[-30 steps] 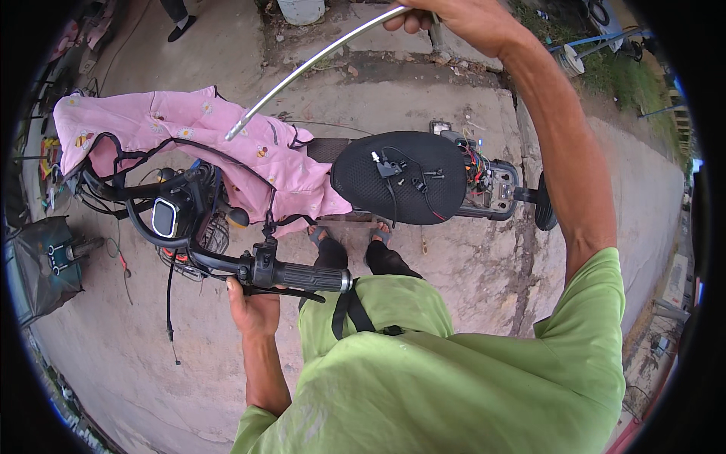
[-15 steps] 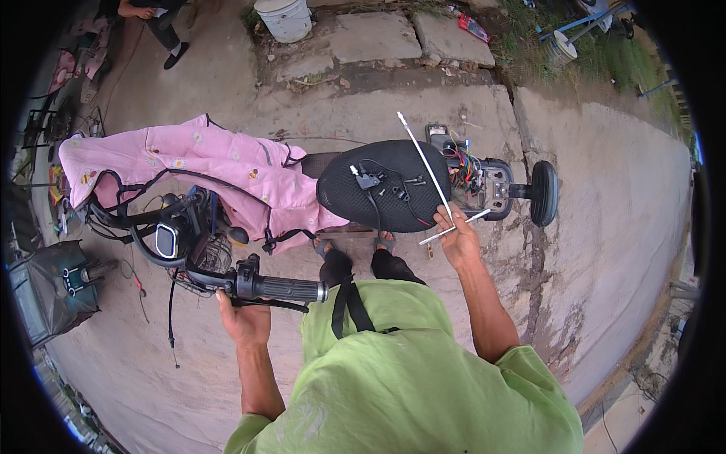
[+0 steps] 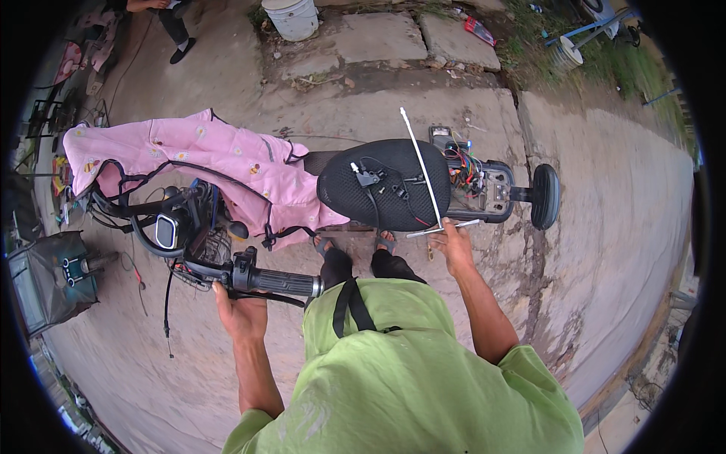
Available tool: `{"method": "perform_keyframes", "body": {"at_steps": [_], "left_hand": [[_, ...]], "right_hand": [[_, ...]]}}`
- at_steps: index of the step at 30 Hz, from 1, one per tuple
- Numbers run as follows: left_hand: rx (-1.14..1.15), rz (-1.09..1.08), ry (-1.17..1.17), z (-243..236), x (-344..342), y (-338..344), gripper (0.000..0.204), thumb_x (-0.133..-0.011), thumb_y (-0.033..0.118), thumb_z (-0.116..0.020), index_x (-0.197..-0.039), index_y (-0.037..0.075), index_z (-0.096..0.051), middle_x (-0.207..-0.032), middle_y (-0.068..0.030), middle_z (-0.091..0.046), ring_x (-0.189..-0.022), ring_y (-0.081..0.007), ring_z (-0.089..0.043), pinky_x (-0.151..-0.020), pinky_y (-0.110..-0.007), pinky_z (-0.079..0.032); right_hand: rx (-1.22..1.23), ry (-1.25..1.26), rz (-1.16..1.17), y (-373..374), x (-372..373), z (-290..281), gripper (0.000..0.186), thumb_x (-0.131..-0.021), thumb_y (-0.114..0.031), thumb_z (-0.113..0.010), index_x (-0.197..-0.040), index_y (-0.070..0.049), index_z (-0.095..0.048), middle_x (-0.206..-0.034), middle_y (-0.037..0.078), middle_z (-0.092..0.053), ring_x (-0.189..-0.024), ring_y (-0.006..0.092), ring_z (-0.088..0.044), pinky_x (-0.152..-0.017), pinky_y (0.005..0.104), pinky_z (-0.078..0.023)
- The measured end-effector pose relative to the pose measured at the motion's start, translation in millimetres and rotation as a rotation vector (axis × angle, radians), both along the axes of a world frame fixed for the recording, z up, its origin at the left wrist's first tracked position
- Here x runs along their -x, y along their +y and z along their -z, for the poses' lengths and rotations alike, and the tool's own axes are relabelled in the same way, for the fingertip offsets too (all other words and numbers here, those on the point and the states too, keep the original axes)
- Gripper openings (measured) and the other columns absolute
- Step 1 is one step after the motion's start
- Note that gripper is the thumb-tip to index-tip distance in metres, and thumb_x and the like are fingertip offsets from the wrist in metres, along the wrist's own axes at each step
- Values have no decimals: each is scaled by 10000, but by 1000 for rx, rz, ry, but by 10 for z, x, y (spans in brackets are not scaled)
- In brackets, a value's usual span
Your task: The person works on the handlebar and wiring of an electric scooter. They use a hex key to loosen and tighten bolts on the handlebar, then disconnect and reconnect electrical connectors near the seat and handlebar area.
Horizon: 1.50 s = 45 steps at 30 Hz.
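White bucket [image 3: 293,23], contents unclear. Right hand [image 3: 455,246] pinched on rod [image 3: 420,166], long axis pointing away, leaning left, over seat [image 3: 352,195]. Left hand [image 3: 243,316] at brake lever [image 3: 281,300]; finger closure can't tell.

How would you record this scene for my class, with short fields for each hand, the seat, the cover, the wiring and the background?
Left hand: at the black lever beside the handlebar grip; fingers partly hidden
Right hand: holding a thin T-shaped rod
Seat: black mesh, small black parts on top
Cover: pink, flowered
Wiring: multicoloured, exposed behind seat
Background: white bucket on ground
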<state>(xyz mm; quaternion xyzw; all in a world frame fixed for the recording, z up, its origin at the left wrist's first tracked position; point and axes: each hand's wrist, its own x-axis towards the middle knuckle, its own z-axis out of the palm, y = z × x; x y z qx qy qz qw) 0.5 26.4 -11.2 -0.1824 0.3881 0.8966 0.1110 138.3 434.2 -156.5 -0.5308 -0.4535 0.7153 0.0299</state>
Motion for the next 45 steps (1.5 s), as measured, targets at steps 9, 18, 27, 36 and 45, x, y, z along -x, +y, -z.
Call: {"method": "perform_keyframes", "body": {"at_steps": [9, 18, 27, 36, 45], "left_hand": [[22, 71, -5, 189, -40, -208, 530, -1044, 520, -505, -1310, 67, -581, -1228, -124, -688, -995, -271, -669, -819, -430, -538], [65, 130, 26, 152, -14, -226, 527, -1073, 503, -445, -1279, 38, -582, -1093, -150, -718, -898, -283, -678, -824, -428, -527], [112, 137, -92, 18, 0, -207, 435, -1061, 502, -482, -1197, 101, -582, -1029, -41, -691, -812, -171, -678, -670, -320, -510], [0, 277, -5, 32, 22, -339, 467, -1059, 480, -503, -1278, 75, -580, -1129, -66, -692, -919, -211, -687, -783, -373, -557], [28, 244, -23, 72, 4, -328, 419, -1048, 487, -528, -1232, 117, -600, -1051, -35, -692, -890, -172, -685, -731, -330, -539]], "right_hand": [[-114, -314, -447, -26, -468, -402, 279, -899, -355, -758, -991, -119, -639, -869, 13, -677, -797, 138, -669, -679, 293, -471], [-369, 497, -1044, -1380, 1265, -1836, 115, -897, -88, -744, -946, 0, -687, -830, 42, -663, -739, 83, -586, -686, 256, -490], [-860, 960, -1501, -2392, 2286, -2172, 134, -805, -138, -763, -857, -29, -704, -836, 117, -612, -860, 337, -619, -753, 448, -491], [-663, 828, -1681, -2459, 2389, -2299, 157, -811, -103, -754, -905, -9, -670, -860, 111, -629, -829, 302, -648, -724, 425, -510], [-792, 807, -1660, -2481, 2325, -2317, 123, -818, -92, -752, -859, -6, -674, -839, 112, -620, -804, 288, -630, -711, 409, -498]]}}
